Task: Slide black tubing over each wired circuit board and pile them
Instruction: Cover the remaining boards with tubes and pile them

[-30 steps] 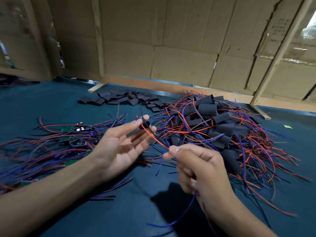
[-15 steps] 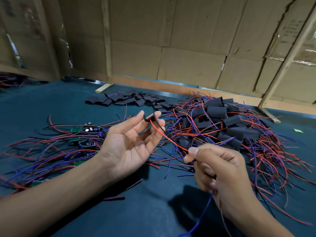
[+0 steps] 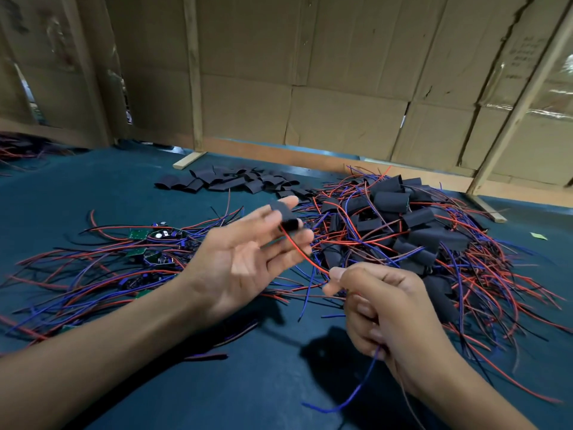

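Black tubing (image 3: 286, 217), red wire (image 3: 305, 257) (blue too), teal table (image 3: 93, 193)

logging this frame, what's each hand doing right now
Left hand: fingers mostly straight, fingertips holding a black tubing piece.
Right hand: curled, pinching the red wire and blue wire.

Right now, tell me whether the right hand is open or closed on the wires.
Closed: the right hand has its fingers curled round the wires, pinching the red one.
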Motion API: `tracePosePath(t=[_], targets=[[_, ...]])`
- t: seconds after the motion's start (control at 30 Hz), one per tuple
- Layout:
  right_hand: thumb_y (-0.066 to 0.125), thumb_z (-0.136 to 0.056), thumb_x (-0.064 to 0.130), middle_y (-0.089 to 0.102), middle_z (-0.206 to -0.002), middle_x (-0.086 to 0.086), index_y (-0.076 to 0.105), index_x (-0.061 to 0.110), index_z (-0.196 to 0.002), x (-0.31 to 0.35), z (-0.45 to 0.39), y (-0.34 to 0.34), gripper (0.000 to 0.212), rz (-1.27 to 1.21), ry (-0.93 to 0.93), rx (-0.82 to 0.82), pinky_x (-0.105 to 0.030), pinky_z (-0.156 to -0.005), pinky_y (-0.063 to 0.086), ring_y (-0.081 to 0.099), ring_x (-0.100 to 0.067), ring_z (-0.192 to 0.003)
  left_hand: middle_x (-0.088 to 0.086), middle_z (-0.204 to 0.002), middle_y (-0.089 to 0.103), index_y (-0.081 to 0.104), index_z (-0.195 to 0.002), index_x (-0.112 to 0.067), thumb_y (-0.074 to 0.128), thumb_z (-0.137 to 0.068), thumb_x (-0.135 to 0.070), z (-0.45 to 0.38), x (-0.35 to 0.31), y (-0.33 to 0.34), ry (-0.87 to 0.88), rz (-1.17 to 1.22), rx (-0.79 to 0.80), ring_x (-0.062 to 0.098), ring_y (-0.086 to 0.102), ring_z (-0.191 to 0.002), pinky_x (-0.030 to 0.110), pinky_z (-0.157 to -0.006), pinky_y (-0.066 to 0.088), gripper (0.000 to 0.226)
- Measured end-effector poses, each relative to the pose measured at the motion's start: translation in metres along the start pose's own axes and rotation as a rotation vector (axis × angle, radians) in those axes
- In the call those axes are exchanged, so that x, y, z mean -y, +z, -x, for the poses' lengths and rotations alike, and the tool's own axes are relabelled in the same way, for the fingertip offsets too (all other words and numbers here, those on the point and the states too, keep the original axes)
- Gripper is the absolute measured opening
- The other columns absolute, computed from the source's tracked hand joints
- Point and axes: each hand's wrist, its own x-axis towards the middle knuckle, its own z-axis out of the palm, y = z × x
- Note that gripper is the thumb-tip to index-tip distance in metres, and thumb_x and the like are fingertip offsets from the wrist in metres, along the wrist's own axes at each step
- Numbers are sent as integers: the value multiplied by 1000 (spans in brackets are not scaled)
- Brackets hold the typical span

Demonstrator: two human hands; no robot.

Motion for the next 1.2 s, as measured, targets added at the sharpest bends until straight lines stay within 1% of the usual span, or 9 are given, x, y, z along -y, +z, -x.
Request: tracePosePath(t=[0.07, 0.23, 0.33, 0.5, 0.63, 0.8, 0.9, 1.07, 1.2], targets=[[72, -71, 16, 25, -53, 0, 73, 11, -80, 3, -1, 2, 10, -54, 26, 72, -17, -39, 27, 20, -11, -35, 14, -100, 66, 71, -122, -12, 78, -73, -5, 2, 5, 2, 40, -260, 42, 30, 69, -94, 42, -85, 59, 50], [43, -61, -4, 48, -64, -12, 49, 13, -123, 5, 0, 9, 64, -338, 56, 190, -35, -56, 32, 41, -17, -47, 21, -94, 63, 63, -128, -6, 70, -78, -1, 8, 23, 13, 74, -392, 74, 32, 62, -81, 46, -78, 52, 51], [45, -73, -26, 59, -73, -19, 43, 21, -139, 4, 0, 12, 82, -340, 43, 213, -33, -52, 41, 49, -22, -50, 20, -86, 60, 68, -120, -2, 69, -79, 0, 11, 26, 15, 70, -404, 122, 27, 55, -66, 42, -65, 50, 41], [70, -67, -21, 71, -85, -24, 34, 22, -146, 3, -1, 6, 97, -350, 126, 184, -40, -60, 60, 72, -34, -66, 9, -95, 72, 76, -112, -17, 76, -71, -10, 10, 23, 11, 55, -415, 100, 19, 68, -73, 26, -68, 55, 41], [81, -61, 8, 75, -90, -24, 53, 1, -117, 4, 0, 5, 63, -217, 126, 9, -31, -47, 56, 73, -27, -61, 11, -96, 72, 76, -111, -15, 77, -69, -10, 9, 23, 8, 54, -393, 87, 21, 67, -81, 28, -75, 53, 42], [87, -54, 21, 72, -76, -19, 75, 2, -87, 2, 1, 4, 40, -41, 7, -86, -23, -36, 43, 67, -22, -54, 8, -92, 70, 77, -107, -16, 74, -72, -4, 6, 22, 6, 65, -453, 20, 21, 54, -81, 28, -69, 41, 37], [84, -61, 17, 71, -73, -18, 81, 10, -90, 2, -1, 4, 30, -39, -23, -48, -23, -40, 40, 65, -19, -62, 8, -90, 70, 78, -104, -15, 73, -72, -3, 5, 20, 7, 70, -459, 4, 21, 52, -78, 25, -66, 42, 35], [68, -82, -8, 75, -83, -18, 78, 2, -98, 1, -2, 0, 21, -89, -48, -63, -24, -45, 44, 67, -28, -73, 9, -96, 72, 78, -103, -12, 71, -73, -1, 5, 18, 8, 86, -454, 2, 15, 55, -73, 21, -61, 45, 33], [78, -67, 5, 75, -86, -19, 69, 0, -100, 5, -3, -5, 35, -85, -153, -162, -24, -45, 47, 74, -27, -73, 11, -93, 72, 73, -105, -3, 69, -73, 1, 5, 16, 8, 85, -472, -3, 13, 56, -66, 21, -58, 46, 32]])
